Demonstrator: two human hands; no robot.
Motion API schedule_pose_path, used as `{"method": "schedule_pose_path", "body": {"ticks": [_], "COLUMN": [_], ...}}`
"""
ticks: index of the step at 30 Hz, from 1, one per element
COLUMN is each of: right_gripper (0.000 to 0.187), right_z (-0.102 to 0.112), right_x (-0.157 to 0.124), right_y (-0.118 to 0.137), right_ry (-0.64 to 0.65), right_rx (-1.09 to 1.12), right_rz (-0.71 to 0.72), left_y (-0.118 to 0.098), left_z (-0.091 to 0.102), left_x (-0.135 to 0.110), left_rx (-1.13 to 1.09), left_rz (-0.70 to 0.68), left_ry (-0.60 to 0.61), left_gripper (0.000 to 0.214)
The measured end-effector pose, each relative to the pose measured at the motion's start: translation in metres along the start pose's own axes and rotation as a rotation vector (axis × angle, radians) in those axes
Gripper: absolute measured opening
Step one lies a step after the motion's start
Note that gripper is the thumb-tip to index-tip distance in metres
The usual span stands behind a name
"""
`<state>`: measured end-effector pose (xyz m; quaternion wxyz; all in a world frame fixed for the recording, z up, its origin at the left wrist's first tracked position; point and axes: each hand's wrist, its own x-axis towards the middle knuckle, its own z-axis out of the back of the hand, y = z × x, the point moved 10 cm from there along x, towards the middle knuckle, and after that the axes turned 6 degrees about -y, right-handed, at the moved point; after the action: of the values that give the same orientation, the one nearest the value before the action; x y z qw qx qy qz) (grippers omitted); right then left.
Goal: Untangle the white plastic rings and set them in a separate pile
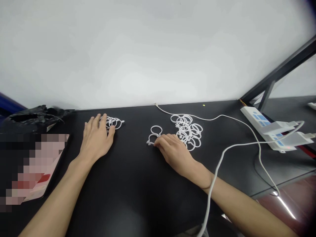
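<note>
My left hand (96,138) lies flat on the black table (128,184), fingers spread, its fingertips resting on a small cluster of white plastic rings (115,122). My right hand (172,149) is palm down with fingers bent, its fingertips touching a pair of white rings (155,133) at the table's middle. A larger pile of white rings (188,130) lies just right of that hand.
A white cable (222,154) runs from the wall across the table and over my right forearm. A white power strip (269,128) with plugged adapters sits at the right. A black bag (34,115) and a blurred flat package (37,164) lie at the left.
</note>
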<state>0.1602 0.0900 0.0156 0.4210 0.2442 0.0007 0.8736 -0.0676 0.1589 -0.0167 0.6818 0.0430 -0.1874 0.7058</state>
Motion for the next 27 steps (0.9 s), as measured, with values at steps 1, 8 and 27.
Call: {"method": "schedule_pose_path", "body": {"ticks": [1, 8, 27], "right_gripper": [0.015, 0.017, 0.016], "right_z": [0.002, 0.022, 0.039], "right_x": [0.001, 0.000, -0.003], "right_y": [0.002, 0.013, -0.007], "right_ry": [-0.014, -0.156, -0.340], "right_rx": [0.016, 0.158, 0.435], "right_rz": [0.004, 0.075, -0.129], "left_y": [0.000, -0.009, -0.130], "left_z": [-0.001, 0.016, 0.042], "left_x": [0.000, -0.001, -0.056], "left_rx": [0.000, 0.042, -0.617], "left_rz": [-0.005, -0.040, -0.532], "left_ry": [-0.002, -0.116, -0.079], "left_gripper": [0.063, 0.064, 0.015]}}
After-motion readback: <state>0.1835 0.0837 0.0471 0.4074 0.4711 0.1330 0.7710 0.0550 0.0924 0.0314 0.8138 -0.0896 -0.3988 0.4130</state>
